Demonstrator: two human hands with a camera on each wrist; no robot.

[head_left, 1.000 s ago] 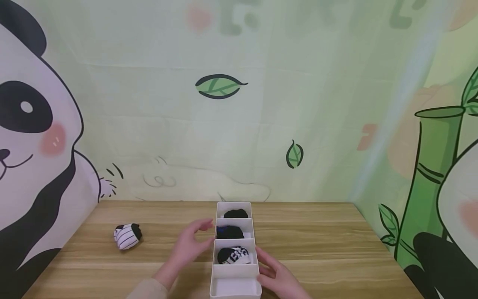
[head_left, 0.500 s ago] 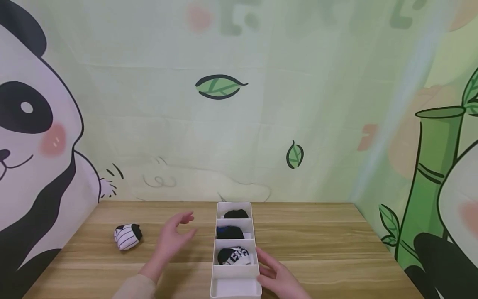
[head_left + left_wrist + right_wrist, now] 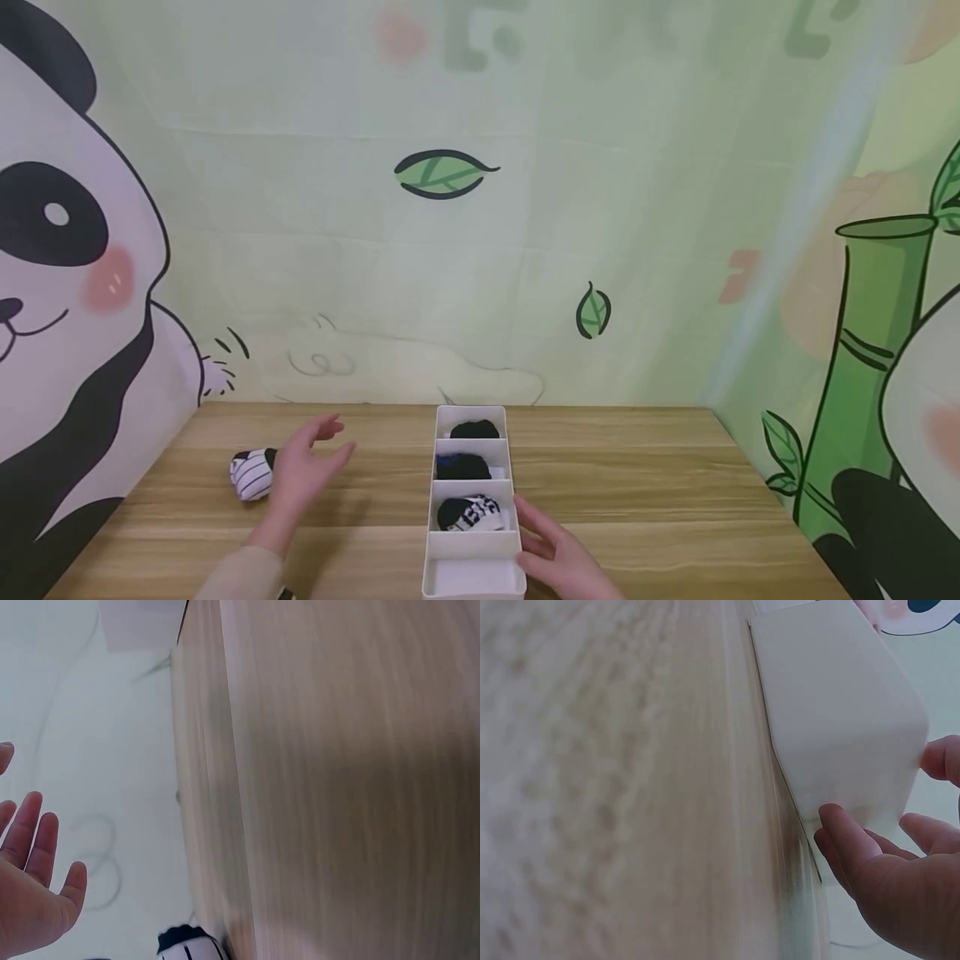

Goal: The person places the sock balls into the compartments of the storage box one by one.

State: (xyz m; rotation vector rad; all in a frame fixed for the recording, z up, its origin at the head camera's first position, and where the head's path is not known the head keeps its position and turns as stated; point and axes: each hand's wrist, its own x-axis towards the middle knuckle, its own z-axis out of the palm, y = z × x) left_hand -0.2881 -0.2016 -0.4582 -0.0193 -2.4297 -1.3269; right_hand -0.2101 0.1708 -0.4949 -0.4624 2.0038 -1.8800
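Note:
A long white box with a row of compartments stands mid-table. Its far compartments hold a black balled sock and a black one with some blue. A black-and-white patterned sock bundle lies in the one nearer me. The front compartment's white floor shows. My right hand rests its fingertips on the box's right side, fingers loosely extended. My left hand, fingers spread and holding nothing, is over the table beside a white balled sock with black stripes, partly covering it in the head view.
The wooden table ends at a pale green printed backdrop with pandas and bamboo. At the bottom edge, beside the left sleeve, a small piece of something dark and white shows.
My left hand has moved left, from beside the box to the striped sock. The right hand and the box have stayed in place. A small dark-and-white piece now shows by the left sleeve.

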